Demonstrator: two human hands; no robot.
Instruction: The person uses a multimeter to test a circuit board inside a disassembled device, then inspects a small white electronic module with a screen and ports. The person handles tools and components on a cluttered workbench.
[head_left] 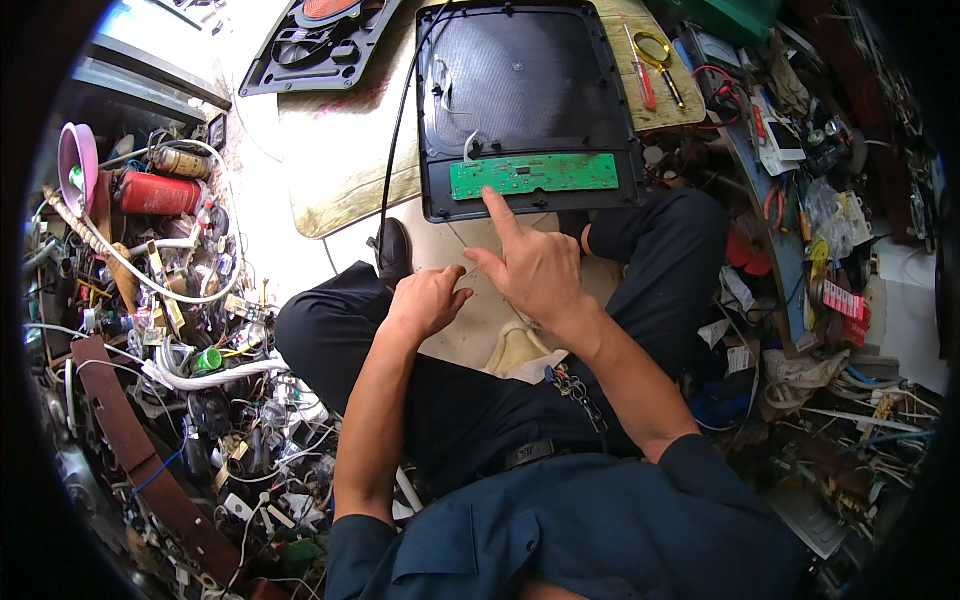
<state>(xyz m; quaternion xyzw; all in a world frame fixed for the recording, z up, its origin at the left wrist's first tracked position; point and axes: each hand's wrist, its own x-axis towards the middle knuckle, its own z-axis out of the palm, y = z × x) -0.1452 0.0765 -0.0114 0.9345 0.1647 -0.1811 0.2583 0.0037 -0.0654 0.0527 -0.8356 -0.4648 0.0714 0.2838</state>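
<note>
A long green circuit board lies along the near end of a black plastic panel. The extended index finger of my right hand reaches the board's lower left edge, its thumb held apart. My left hand hovers in front of the panel, over the gap between my legs, with curled fingers. Its palm is hidden, so I cannot make out whether anything small is in it. From the board's upper left a white cable runs up across the panel. A black cord passes down along the panel's left side.
Beneath the panel is a worn low board. Another black housing lies far left. A red-handled screwdriver and yellow magnifying glass sit to the right. Cluttered parts crowd both sides, with a red cylinder at left.
</note>
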